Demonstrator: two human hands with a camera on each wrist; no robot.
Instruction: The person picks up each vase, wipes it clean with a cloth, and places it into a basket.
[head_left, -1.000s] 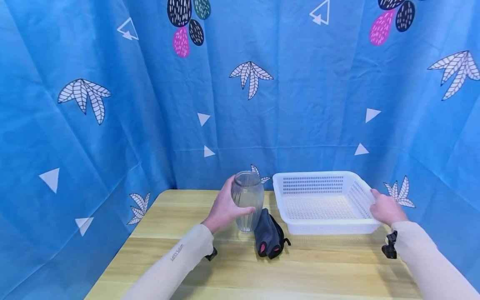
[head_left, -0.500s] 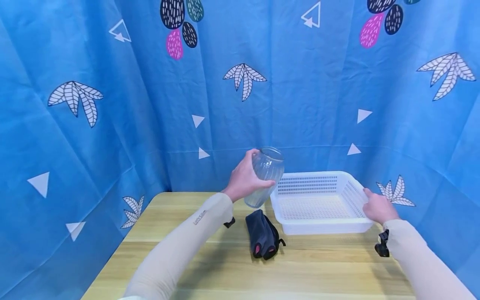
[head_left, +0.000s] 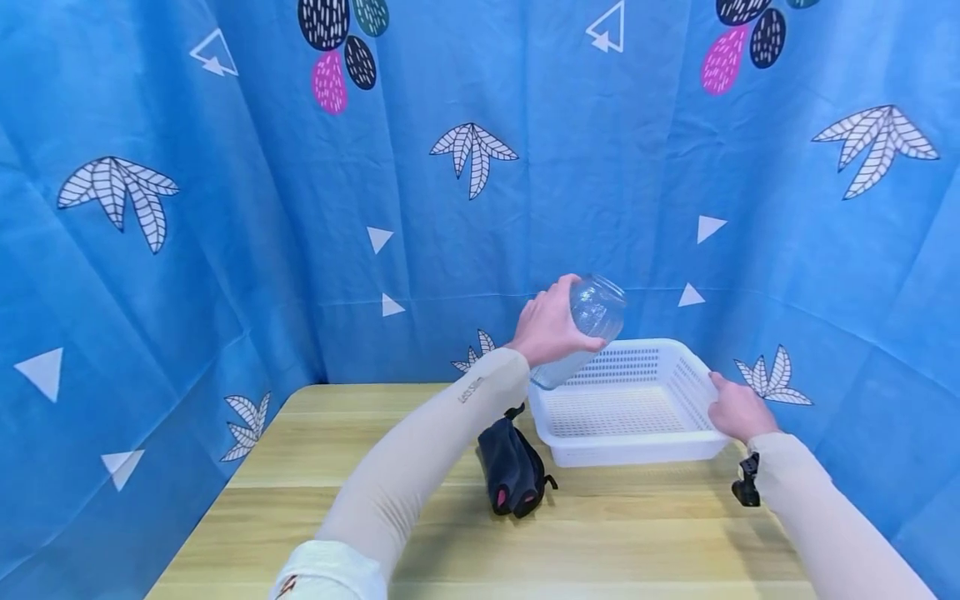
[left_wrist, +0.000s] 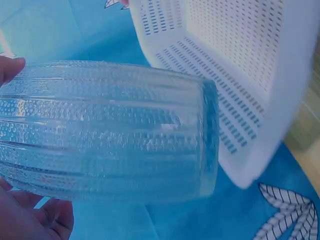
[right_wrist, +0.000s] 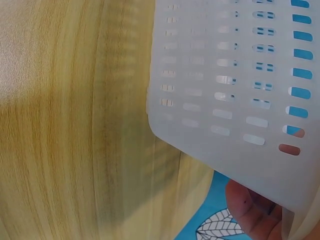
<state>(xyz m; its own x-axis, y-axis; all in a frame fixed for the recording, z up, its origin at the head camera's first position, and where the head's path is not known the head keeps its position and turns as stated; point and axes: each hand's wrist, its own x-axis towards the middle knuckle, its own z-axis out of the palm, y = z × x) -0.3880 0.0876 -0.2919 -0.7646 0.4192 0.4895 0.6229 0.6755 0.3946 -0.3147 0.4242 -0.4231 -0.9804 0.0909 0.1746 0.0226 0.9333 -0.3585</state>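
Observation:
A clear ribbed glass vase (head_left: 602, 310) is in my left hand (head_left: 551, 323), which holds it by its side. The vase leans, mouth up to the right, its base over the left end of a white perforated plastic basket (head_left: 630, 450). In the left wrist view the vase's bumpy glass (left_wrist: 110, 130) fills the foreground, with thumb and fingers on opposite sides. My right hand (head_left: 738, 410) grips the basket's right rim. From the right wrist, the basket's slotted wall (right_wrist: 200, 120) shows, with curled fingers (right_wrist: 250, 207) under its rim.
A dark grey soft pouch (head_left: 510, 467) with black trim and small pink patches lies left of the basket, close to my left forearm. The wooden table (head_left: 637, 533) meets a blue patterned curtain (head_left: 420, 208) behind and at both sides.
My left hand has lifted the vase off the table beside the pouch, carried it right to the basket and tilted it. The right hand stays on the rim. The head view has shifted slightly right.

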